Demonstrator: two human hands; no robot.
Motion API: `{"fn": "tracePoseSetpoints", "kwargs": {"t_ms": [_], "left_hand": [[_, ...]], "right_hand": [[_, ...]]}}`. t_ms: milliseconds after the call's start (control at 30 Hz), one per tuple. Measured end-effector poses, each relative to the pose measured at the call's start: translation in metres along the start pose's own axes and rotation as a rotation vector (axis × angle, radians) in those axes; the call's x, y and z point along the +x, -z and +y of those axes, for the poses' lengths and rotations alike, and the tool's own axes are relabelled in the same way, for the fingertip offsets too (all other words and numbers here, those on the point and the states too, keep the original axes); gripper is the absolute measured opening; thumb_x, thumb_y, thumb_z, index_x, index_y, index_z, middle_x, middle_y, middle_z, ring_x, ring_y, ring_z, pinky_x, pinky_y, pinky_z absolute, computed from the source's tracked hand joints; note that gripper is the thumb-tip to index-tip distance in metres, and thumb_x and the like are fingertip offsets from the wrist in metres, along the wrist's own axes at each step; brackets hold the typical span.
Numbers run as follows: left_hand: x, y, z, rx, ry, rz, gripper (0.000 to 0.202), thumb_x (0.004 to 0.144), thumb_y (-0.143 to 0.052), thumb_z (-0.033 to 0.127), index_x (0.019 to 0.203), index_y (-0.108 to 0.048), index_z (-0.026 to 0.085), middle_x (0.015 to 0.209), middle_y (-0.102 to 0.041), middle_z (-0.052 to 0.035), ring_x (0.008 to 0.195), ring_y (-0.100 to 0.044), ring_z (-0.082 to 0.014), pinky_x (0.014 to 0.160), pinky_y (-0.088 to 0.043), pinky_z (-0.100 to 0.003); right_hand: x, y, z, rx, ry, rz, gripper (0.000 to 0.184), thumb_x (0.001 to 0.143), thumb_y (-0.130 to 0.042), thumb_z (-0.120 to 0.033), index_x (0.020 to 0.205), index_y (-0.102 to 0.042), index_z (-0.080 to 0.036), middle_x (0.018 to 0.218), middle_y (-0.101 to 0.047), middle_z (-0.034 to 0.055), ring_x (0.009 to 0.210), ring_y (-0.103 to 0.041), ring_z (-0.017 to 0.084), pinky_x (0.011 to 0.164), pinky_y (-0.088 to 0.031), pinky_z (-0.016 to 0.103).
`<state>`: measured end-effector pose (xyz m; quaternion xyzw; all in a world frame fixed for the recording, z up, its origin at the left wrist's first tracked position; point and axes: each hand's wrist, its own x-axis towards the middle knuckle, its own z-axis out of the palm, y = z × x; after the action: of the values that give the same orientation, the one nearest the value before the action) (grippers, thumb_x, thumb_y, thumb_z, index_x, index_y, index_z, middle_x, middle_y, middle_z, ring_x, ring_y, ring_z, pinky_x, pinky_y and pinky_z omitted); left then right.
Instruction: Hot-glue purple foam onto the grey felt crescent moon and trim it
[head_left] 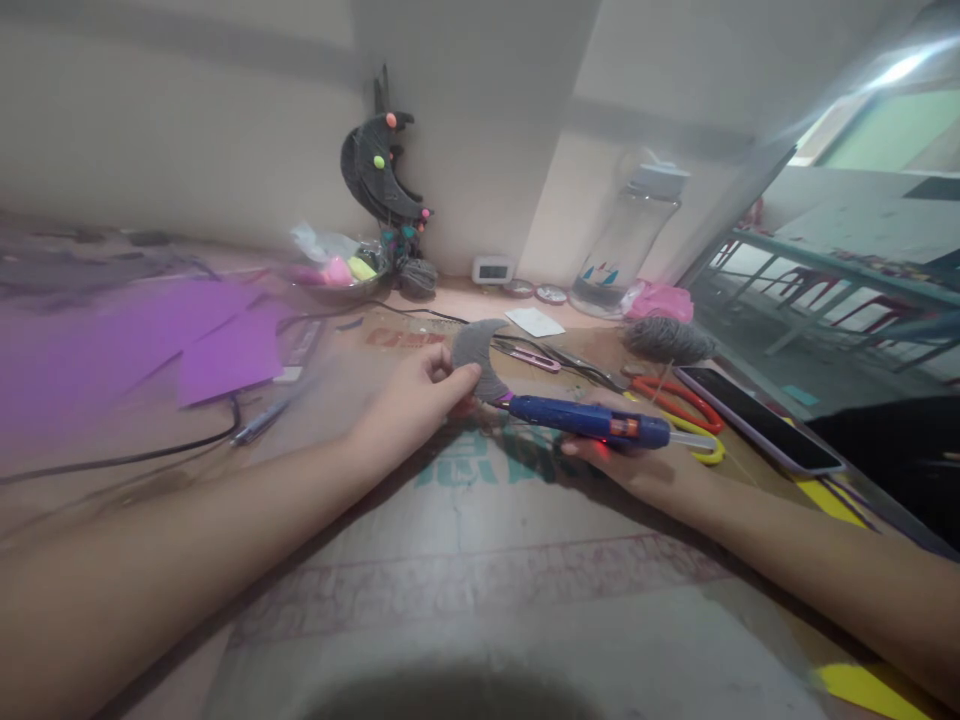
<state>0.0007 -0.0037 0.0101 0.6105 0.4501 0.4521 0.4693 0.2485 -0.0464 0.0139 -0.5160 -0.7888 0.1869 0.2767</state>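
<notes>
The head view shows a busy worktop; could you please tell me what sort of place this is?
Probably a handicraft workspace, judging by the blue glue gun in the right hand, the orange-handled scissors and a bundle of gray yarn.

Head-worn camera, sole view; looks forward and down over bench (360,530), close in. Left hand (426,388) and right hand (639,468) mid-frame, wall (210,130) filling upper left.

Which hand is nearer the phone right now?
Right. Your right hand, holding the glue gun, is left of the phone; your left hand, pinching the gray crescent, is farther left.
</notes>
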Motion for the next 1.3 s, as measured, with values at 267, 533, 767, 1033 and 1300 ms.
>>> {"fn": "tracePoseSetpoints", "kwargs": {"t_ms": [267,533,767,1033,1300], "left_hand": [[0.0017,0.0012,-0.0049,0.011,0.001,-0.009,0.022,0.083,-0.062,0.037,0.072,-0.051,0.021,0.060,-0.060,0.0057,0.055,-0.056,-0.0119,0.054,-0.039,-0.022],[0.0014,0.0007,-0.0032,0.019,0.003,-0.007,0.022,0.082,-0.061,0.036,0.071,-0.049,0.022,0.059,-0.060,0.0059,0.055,-0.056,-0.0123,0.054,-0.039,-0.023],[0.0006,0.0012,-0.0015,0.025,-0.007,0.004,0.021,0.082,-0.061,0.035,0.070,-0.051,0.022,0.059,-0.061,0.0052,0.056,-0.057,-0.0124,0.054,-0.039,-0.022],[-0.0001,0.0006,-0.0020,0.048,0.011,0.010,0.021,0.082,-0.060,0.038,0.071,-0.051,0.022,0.059,-0.060,0.0048,0.055,-0.056,-0.0137,0.053,-0.039,-0.024],[-0.0011,0.0022,-0.0013,0.036,-0.006,-0.014,0.023,0.084,-0.060,0.037,0.070,-0.049,0.022,0.060,-0.060,0.0049,0.055,-0.055,-0.0125,0.055,-0.039,-0.023]], "right_hand": [[-0.0009,0.0001,-0.0033,0.067,-0.008,-0.019,0.022,0.082,-0.068,-0.040,0.077,-0.055,-0.023,0.067,-0.058,-0.0026,0.060,-0.054,0.015,0.054,-0.042,0.026],[-0.0009,0.0002,-0.0032,0.033,0.002,-0.001,0.023,0.082,-0.069,-0.040,0.075,-0.055,-0.023,0.067,-0.058,-0.0024,0.061,-0.054,0.015,0.055,-0.042,0.026],[-0.0007,0.0019,-0.0054,0.011,0.002,-0.006,0.023,0.082,-0.069,-0.040,0.075,-0.056,-0.023,0.068,-0.059,-0.0018,0.062,-0.054,0.015,0.057,-0.044,0.027],[-0.0026,0.0018,-0.0029,-0.031,-0.008,0.003,0.022,0.083,-0.068,-0.042,0.077,-0.058,-0.023,0.070,-0.062,-0.0001,0.064,-0.057,0.017,0.057,-0.046,0.028],[-0.0028,0.0041,-0.0058,-0.045,-0.022,0.018,0.025,0.082,-0.068,-0.043,0.073,-0.055,-0.023,0.065,-0.059,-0.0024,0.060,-0.055,0.015,0.054,-0.042,0.027]]}}
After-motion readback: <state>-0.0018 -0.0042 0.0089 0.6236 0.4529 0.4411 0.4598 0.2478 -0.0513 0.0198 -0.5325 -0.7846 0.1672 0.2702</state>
